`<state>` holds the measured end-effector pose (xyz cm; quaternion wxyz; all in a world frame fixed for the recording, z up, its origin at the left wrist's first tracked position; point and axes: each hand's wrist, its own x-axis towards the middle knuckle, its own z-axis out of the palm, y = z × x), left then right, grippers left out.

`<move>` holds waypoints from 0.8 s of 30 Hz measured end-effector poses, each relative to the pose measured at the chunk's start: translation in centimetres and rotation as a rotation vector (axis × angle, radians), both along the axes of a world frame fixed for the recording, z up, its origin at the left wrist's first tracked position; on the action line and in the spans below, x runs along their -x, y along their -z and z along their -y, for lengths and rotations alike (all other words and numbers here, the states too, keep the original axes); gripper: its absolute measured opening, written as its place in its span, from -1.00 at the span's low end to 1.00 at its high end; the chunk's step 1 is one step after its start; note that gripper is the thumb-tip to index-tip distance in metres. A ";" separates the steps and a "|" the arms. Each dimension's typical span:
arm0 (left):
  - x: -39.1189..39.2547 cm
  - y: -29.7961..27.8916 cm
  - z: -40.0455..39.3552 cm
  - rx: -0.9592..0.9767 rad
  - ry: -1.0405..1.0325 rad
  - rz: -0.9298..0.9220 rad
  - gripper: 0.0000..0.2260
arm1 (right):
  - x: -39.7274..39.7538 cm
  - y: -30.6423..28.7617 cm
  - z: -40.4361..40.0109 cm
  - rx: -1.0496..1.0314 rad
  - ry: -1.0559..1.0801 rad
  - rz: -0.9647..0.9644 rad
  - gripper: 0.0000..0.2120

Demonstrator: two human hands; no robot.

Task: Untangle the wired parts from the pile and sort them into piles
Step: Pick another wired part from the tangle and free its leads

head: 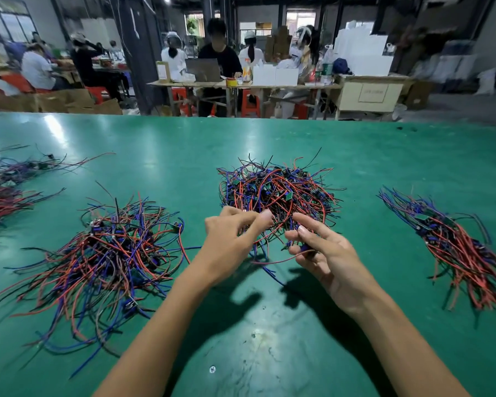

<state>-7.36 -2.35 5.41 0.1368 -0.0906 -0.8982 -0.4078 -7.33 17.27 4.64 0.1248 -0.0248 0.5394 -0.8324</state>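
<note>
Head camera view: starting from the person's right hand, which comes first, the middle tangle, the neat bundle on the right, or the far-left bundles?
1. Middle tangle: touching the right hand, just ahead.
2. Neat bundle: off to the right.
3. Far-left bundles: at the table's left edge.

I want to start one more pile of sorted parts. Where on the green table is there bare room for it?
Bare green table lies near the front edge, between the two forearms. The far strip beyond the central tangled pile is also bare. A narrower gap separates that pile from the right pile. The left side is crowded by the big left pile.
</note>
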 end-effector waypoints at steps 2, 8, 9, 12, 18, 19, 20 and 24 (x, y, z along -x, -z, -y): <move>-0.1 0.2 0.1 0.173 -0.004 -0.083 -0.60 | -0.1 -0.1 -0.1 -0.068 -0.004 -0.044 -0.70; 0.2 0.3 -0.1 0.006 0.245 -0.140 -0.68 | -0.7 0.2 0.2 -0.163 -0.055 -0.188 -0.64; 0.2 0.2 0.1 -0.050 0.257 -0.145 -0.73 | -0.7 0.1 0.4 -0.156 -0.066 -0.195 -0.63; 0.4 -0.1 0.8 -0.149 0.227 -0.219 -0.85 | -0.6 0.0 1.1 -0.073 -0.087 -0.135 -0.59; 0.6 -2.2 4.2 -0.388 -0.071 -0.256 -0.92 | -0.8 2.4 2.8 -0.633 0.231 -0.320 -0.57; 0.7 -2.4 5.3 -0.468 -0.143 -0.275 -0.92 | -0.8 3.2 3.3 -0.954 0.247 -0.458 -0.63; 0.9 -2.6 6.4 -0.544 -0.229 -0.300 -0.94 | -0.9 3.7 3.9 -1.228 0.234 -0.559 -0.65; 0.6 -2.0 11.5 -0.649 -0.749 -0.368 -0.83 | -0.7 3.6 5.9 -1.454 0.244 -0.597 -0.60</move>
